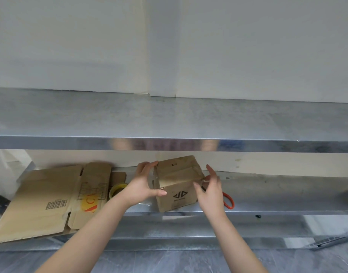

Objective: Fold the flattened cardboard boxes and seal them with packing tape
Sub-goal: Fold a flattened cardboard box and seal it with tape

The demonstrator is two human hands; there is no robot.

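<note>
Small box (178, 183) stands folded at the front edge of the lower shelf (277, 192). Left hand (143, 186) clamps its left side, thumb on the front face. Right hand (210, 192) is spread open at the right corner; contact unclear.

Risk: one-sided hold could tip it off the front edge.

Upper shelf (169, 119) limits lifting. Tape roll (117, 191) lies left, scissors (229, 200) right.
</note>
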